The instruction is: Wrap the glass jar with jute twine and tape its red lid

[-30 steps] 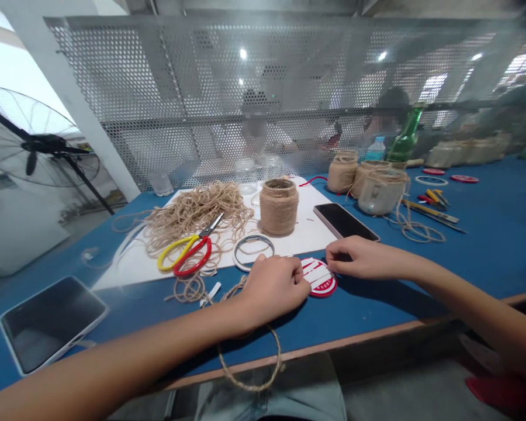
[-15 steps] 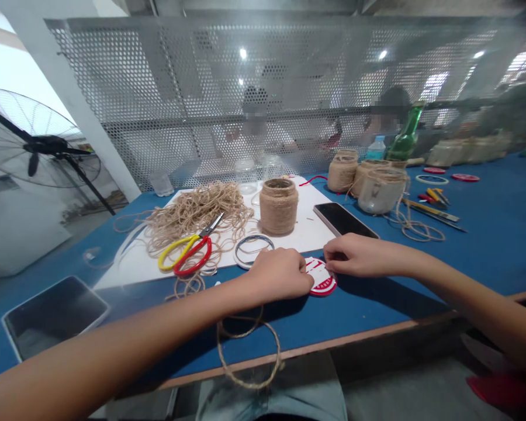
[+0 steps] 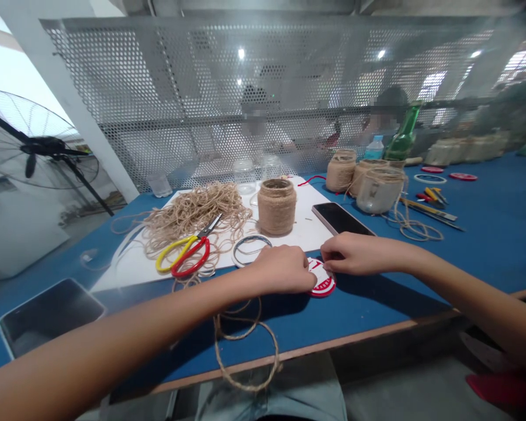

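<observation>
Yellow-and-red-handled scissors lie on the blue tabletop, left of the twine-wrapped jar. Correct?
No: the head view shows the yellow-and-red-handled scissors lying on the white board, not the blue tabletop. They are left of the twine-wrapped jar, as you said.

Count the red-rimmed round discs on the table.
3. One disc lies between the left hand and right hand, partly covered by them; two more sit at the far right of the blue table. Others may be hidden.
</observation>
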Available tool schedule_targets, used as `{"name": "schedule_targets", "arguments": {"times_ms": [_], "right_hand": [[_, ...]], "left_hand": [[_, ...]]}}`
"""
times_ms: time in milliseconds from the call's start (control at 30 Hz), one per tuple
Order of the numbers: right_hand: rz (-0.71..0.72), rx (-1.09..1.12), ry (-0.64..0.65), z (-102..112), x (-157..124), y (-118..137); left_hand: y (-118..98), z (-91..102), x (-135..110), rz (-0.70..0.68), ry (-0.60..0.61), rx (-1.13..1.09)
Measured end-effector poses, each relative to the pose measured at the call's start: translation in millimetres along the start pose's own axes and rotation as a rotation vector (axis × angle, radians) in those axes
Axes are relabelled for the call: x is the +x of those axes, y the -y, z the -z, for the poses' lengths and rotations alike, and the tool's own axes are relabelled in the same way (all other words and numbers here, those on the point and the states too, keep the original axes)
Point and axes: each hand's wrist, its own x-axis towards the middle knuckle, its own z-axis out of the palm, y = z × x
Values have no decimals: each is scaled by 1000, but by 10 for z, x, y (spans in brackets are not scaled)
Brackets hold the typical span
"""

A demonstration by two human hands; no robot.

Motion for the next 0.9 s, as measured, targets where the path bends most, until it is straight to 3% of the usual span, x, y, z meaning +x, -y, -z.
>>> {"name": "schedule_targets", "arguments": {"times_ms": [900], "right_hand": [[-19, 22, 90, 63, 45, 2]], "left_hand": [[17, -19, 20, -22, 13, -20]]}}
